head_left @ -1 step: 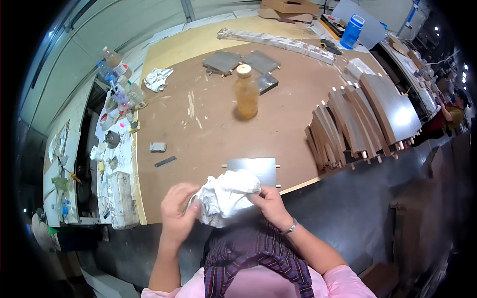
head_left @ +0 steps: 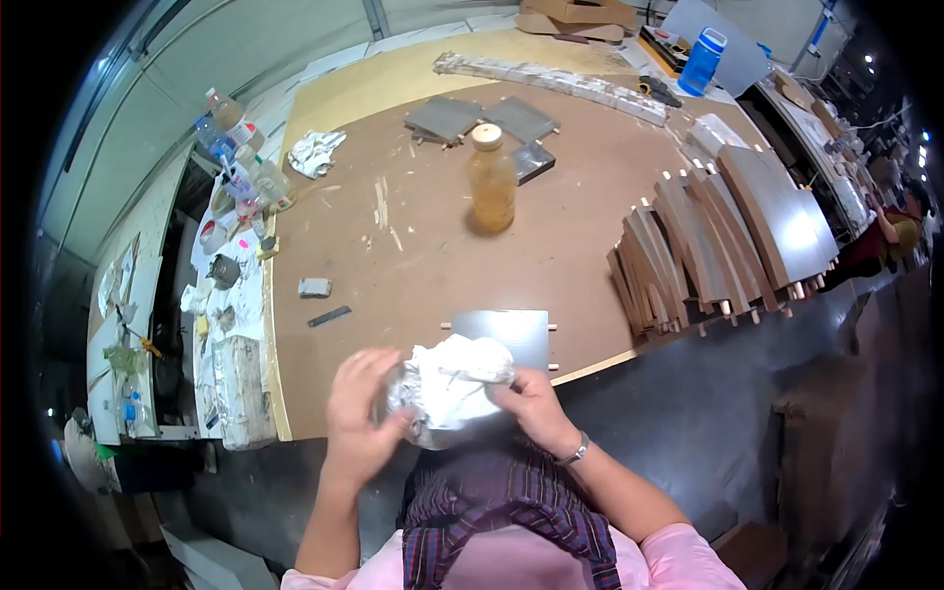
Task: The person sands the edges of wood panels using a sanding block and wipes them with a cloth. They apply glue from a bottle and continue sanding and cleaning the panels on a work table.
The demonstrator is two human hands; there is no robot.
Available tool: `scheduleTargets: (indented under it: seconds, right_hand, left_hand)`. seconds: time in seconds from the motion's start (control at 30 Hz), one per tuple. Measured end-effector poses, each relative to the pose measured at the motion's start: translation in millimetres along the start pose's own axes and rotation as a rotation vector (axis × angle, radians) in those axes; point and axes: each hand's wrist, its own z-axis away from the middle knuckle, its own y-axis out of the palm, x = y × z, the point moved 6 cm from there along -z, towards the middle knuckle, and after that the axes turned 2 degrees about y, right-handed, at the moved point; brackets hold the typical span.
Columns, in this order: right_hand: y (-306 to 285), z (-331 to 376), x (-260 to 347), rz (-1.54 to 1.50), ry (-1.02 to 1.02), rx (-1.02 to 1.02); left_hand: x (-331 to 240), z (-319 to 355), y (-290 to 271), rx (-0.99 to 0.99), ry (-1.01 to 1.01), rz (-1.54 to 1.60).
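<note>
A crumpled white cloth (head_left: 457,379) is bunched over the table's near edge, in front of my body. My right hand (head_left: 539,408) grips its right side, thumb on top and the other fingers mostly hidden. At the cloth's left edge is my left hand (head_left: 366,413), its thumb and fingers spread apart and slightly blurred. The left thumb tip overlaps the cloth; whether it presses on it I cannot tell. Just beyond the cloth lies a grey rectangular panel (head_left: 506,329) with short wooden pegs at its sides, partly covered by the cloth.
On the brown table (head_left: 393,265), a capped bottle of amber liquid (head_left: 492,187) stands mid-table. Peg-sided panels (head_left: 708,236) are stacked upright at right; more panels (head_left: 442,118) lie behind. A small grey block (head_left: 315,287) and dark strip (head_left: 329,317) sit left. Bottles (head_left: 261,177) crowd the left side.
My left hand has shifted slightly right and its fingers look a little more spread. The right hand stays on the cloth. The whole view has shifted slightly.
</note>
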Motion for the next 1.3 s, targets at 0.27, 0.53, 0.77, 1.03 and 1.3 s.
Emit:
scheduleTargets:
  seconds: [0.27, 0.53, 0.77, 1.03, 1.3]
  right_hand:
    - [34.2, -24.0, 35.1, 0.092, 0.121, 0.311]
    - [-70.4, -174.6, 80.4, 0.602, -0.385, -0.502]
    - [-80.7, -266.3, 86.4, 0.526, -0.385, -0.431]
    - [-26.1, -190.6, 103.8, 1.158, -0.247, -0.246]
    - [19.0, -122.1, 67.1, 1.581, -0.089, -0.111]
  left_hand:
    - [44.7, 24.4, 56.2, 0.302, -0.392, 0.564]
    - [122.2, 14.1, 37.4, 0.07, -0.828, 0.958]
    - [152.7, -24.2, 54.3, -0.003, -0.898, 1.214]
    - [205.2, -33.0, 80.4, -0.126, -0.908, 1.258]
    - [176.6, -41.3, 107.3, 0.198, -0.792, 1.088]
